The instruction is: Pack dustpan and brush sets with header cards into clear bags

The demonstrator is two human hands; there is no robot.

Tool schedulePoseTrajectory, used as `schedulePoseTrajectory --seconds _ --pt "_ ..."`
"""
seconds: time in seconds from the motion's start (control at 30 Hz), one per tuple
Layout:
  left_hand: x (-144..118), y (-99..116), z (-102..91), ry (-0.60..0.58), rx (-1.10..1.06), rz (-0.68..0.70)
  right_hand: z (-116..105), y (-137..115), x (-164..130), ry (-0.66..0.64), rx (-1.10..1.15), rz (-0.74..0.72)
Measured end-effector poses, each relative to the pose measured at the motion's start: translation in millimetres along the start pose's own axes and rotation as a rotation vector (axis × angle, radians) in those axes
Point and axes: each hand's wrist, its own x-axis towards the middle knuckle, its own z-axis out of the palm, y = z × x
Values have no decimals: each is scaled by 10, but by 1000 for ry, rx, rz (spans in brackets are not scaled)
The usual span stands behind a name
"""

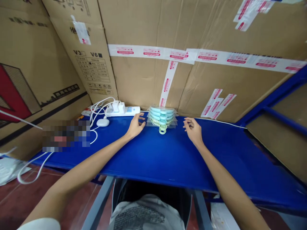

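Packaged pastel rings (162,117), stacked in clear wrap, sat at 12 o'clock on a blue table (168,156) against cardboard boxes (192,80). The left hand (135,126) at 9 o'clock and right hand (193,131) at 3 o'clock flanked them, fingers loosely curled, empty. A power strip (122,110) lay at 10 o'clock; one patch was blurred.

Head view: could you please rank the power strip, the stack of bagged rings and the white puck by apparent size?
1. Power strip and stack of bagged rings: look similar, so unranked.
2. White puck: smallest.
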Motion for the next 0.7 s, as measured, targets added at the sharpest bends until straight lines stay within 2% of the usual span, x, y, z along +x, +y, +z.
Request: schedulePoseTrajectory --seconds 0.13,0.27,0.5,0.7 --pt "-83 -118 24 -89 -188 -86 22 77 -130 -140 66 25" --pt "-87 -128 6 -89 -262 -130 28 45 -149 -203 130 48" --pt "-40 -183 -20 -80 -352 -215 56 5 -171 -220 179 88" --pt "-55 -60 -49 -115 -381 -235 48 17 -147 -213 276 138"
